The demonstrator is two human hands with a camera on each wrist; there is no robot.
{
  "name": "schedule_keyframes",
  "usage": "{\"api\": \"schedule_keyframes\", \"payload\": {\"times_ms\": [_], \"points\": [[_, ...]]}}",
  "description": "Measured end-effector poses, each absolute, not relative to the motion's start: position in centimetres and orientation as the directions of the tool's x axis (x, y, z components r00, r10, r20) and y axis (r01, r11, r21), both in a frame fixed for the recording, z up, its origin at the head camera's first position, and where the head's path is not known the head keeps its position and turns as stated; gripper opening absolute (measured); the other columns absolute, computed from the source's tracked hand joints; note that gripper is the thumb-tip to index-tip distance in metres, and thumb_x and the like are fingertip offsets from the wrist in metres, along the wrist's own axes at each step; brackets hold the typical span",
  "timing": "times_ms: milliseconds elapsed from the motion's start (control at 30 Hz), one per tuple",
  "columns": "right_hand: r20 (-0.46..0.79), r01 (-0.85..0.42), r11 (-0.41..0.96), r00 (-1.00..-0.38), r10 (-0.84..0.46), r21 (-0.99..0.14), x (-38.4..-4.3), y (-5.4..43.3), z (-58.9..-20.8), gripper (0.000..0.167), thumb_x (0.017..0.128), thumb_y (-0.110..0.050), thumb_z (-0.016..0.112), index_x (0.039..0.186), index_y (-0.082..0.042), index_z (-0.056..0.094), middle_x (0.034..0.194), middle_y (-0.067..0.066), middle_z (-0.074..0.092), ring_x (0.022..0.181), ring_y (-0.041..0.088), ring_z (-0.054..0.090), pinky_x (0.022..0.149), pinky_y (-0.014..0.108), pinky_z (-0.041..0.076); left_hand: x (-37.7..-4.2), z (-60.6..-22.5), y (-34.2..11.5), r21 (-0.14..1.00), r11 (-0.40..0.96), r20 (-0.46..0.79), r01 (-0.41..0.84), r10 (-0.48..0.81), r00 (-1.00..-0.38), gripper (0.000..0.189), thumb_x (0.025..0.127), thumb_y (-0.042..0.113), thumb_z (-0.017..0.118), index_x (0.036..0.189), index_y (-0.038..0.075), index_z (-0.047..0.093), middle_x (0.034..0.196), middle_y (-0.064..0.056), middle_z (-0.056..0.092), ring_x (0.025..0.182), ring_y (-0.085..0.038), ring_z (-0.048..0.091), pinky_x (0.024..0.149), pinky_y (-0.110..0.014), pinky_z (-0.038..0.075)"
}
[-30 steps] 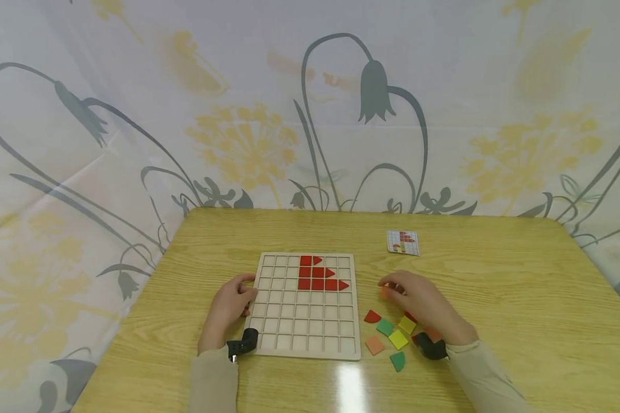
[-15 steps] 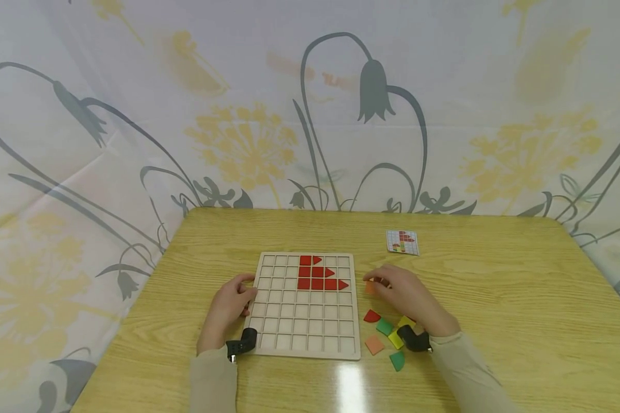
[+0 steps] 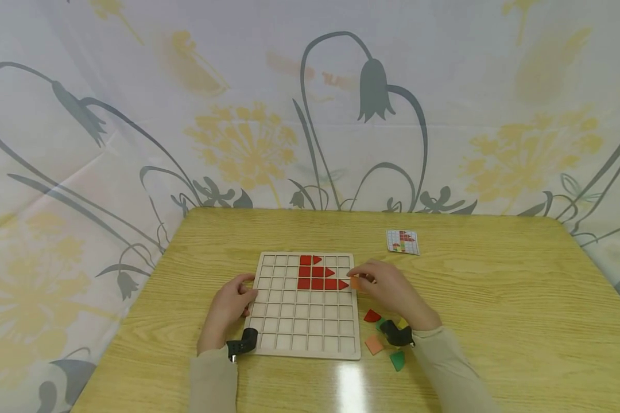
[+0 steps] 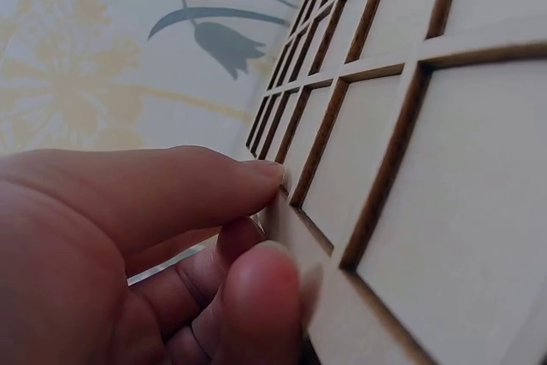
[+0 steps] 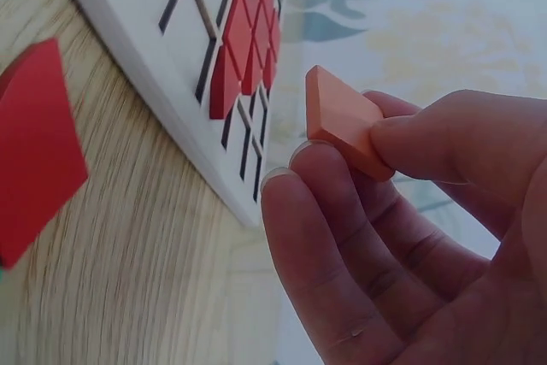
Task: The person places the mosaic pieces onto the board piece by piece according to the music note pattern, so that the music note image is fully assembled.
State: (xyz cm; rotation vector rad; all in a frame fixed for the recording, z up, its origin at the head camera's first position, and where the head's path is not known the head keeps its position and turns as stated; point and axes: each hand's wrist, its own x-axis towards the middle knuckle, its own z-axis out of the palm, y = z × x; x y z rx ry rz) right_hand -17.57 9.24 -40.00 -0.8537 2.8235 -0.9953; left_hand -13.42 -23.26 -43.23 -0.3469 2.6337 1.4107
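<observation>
A wooden grid board (image 3: 357, 338) lies on the table, with red square and triangular tiles (image 3: 317, 272) set in three rows of its upper right cells. My left hand (image 3: 232, 299) grips the board's left edge; in the left wrist view its fingertips (image 4: 265, 179) are right at the rim. Between thumb and fingers my right hand (image 3: 387, 287) pinches an orange square tile (image 5: 342, 117), held at the board's right edge, close to the red triangle ending the third row. The right wrist view shows the tile tilted, with the fingers behind and under it.
Loose tiles lie right of the board: a red quarter-round tile (image 3: 372, 315), an orange square (image 3: 374, 345), a green quarter-round (image 3: 397, 361) and others partly hidden under the right wrist. Behind them lies a small pattern card (image 3: 403, 242). A printed cloth (image 3: 289, 115) hangs behind the table.
My right hand has moved left with the orange tile, from above the loose tiles to the board's right edge. The left hand and the board have stayed put.
</observation>
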Motion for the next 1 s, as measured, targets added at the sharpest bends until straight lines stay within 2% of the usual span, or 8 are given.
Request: {"api": "schedule_keyframes", "payload": {"times_ms": [233, 533, 767, 1000], "points": [[0.13, -0.461, 0.634, -0.858, -0.497, -0.621, -17.7, 8.5, -40.1, 0.021, 0.088, -0.013, 0.055, 0.105, -0.014, 0.067, 0.094, -0.004, 0.059, 0.076, 0.01, 0.051, 0.065, 0.028, 0.043, -13.4, -43.3, -23.0, 0.794, 0.552, -0.209, -0.255, -0.147, -0.967, 0.039, 0.088, 0.016, 0.055, 0.126, 0.013, 0.048, 0.081, -0.004, 0.051, 0.05, -0.016, 0.051, 0.051, -0.029, 0.041], [0.07, -0.366, 0.617, -0.891, -0.449, -0.697, -17.7, 7.6, -40.4, 0.024, 0.089, -0.016, 0.052, 0.109, -0.018, 0.065, 0.091, -0.007, 0.056, 0.069, 0.013, 0.047, 0.055, 0.028, 0.04, -13.6, -43.4, -22.9, 0.804, 0.526, -0.212, -0.277, -0.182, -0.96, 0.038, 0.087, 0.014, 0.053, 0.125, 0.012, 0.05, 0.078, -0.005, 0.05, 0.05, -0.014, 0.049, 0.048, -0.027, 0.041], [0.092, -0.392, 0.578, -0.874, -0.478, -0.715, -18.1, 6.5, -40.8, 0.021, 0.088, -0.018, 0.056, 0.106, -0.016, 0.067, 0.094, -0.006, 0.059, 0.081, 0.01, 0.054, 0.066, 0.028, 0.044, -13.6, -43.5, -23.1, 0.805, 0.523, -0.212, -0.28, -0.188, -0.959, 0.037, 0.087, 0.014, 0.053, 0.124, 0.012, 0.05, 0.079, -0.006, 0.051, 0.051, -0.014, 0.049, 0.048, -0.027, 0.042], [0.111, -0.428, 0.586, -0.86, -0.498, -0.688, -18.4, 5.1, -41.3, 0.019, 0.085, -0.017, 0.06, 0.102, -0.016, 0.069, 0.095, -0.005, 0.062, 0.083, 0.011, 0.056, 0.071, 0.028, 0.045, -13.5, -43.6, -22.9, 0.798, 0.535, -0.206, -0.279, -0.194, -0.959, 0.037, 0.087, 0.015, 0.054, 0.124, 0.013, 0.051, 0.078, -0.005, 0.051, 0.05, -0.014, 0.05, 0.048, -0.027, 0.042]]}}
